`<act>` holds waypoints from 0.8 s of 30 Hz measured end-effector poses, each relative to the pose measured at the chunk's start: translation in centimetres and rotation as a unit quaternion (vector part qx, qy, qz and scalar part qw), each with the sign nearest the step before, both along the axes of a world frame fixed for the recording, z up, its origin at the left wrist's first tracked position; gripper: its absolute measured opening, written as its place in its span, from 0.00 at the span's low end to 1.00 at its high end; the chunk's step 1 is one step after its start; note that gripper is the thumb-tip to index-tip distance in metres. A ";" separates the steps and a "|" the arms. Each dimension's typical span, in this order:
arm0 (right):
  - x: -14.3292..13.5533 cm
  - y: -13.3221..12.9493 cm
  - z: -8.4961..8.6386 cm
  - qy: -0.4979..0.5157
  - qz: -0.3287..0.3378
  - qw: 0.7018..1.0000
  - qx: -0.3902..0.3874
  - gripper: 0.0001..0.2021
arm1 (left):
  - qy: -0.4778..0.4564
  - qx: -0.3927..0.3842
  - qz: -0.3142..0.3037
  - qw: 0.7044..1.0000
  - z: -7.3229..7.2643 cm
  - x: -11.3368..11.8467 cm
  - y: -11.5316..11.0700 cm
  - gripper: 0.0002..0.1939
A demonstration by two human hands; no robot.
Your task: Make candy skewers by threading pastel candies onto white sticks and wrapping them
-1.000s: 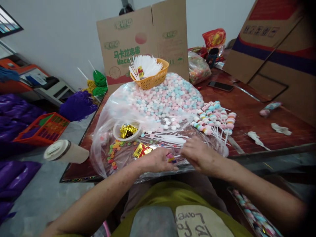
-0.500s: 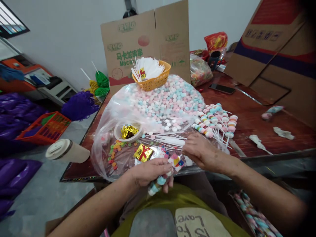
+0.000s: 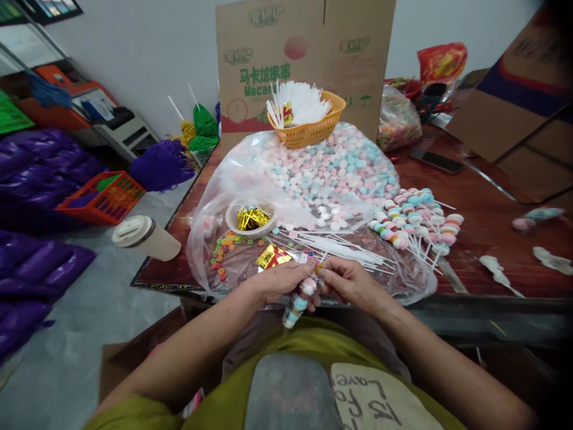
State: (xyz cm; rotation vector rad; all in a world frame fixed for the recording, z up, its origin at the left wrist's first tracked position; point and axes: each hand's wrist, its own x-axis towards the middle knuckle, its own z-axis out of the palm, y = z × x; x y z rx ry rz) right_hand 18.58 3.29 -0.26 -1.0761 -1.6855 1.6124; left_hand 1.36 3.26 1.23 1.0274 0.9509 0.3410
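In the head view my left hand (image 3: 286, 280) is closed round a wrapped marshmallow skewer (image 3: 296, 307), its pastel candies tilted down toward my lap. My right hand (image 3: 351, 283) meets it at the upper end, thumb and fingertips pinching the gathered wrapper; a small yellow patch shows there, and whether it is print or a tie I cannot tell. Just beyond the hands lie gold and red printed wrappers (image 3: 274, 257) and loose white sticks (image 3: 344, 248). A round tub (image 3: 230, 218) holds gold twist ties (image 3: 253, 219). Small coloured candy rings (image 3: 219, 257) lie beside it.
A clear bag of marshmallows (image 3: 331, 173) spreads over the table, with an orange basket (image 3: 308, 134) of white sticks on it. Finished skewers (image 3: 416, 221) lie to the right. A lidded cup (image 3: 154, 239) stands at the left edge. A phone (image 3: 436, 161) and cardboard boxes (image 3: 362, 60) are behind.
My right hand has come left and down from beside the white sticks to the wrapper's end, now gathered. The left hand still holds the marshmallow skewer. The camera view has shifted left.
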 end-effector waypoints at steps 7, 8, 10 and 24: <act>-2.2 0.2 -0.2 0.050 -0.119 0.989 -0.076 0.15 | -0.009 0.079 -0.089 0.993 0.0 -1.0 -0.1 0.17; -2.5 0.3 -0.4 0.059 -0.132 0.987 -0.075 0.15 | -0.007 0.087 -0.083 0.993 0.0 -0.8 -0.2 0.16; -2.6 0.8 -0.4 0.062 -0.161 0.984 -0.049 0.15 | -0.019 0.067 -0.060 0.996 -0.2 -0.5 -0.4 0.12; -1.0 1.0 2.2 -0.349 0.291 0.647 0.612 0.16 | -0.027 0.044 -0.151 0.987 0.1 -1.7 0.6 0.09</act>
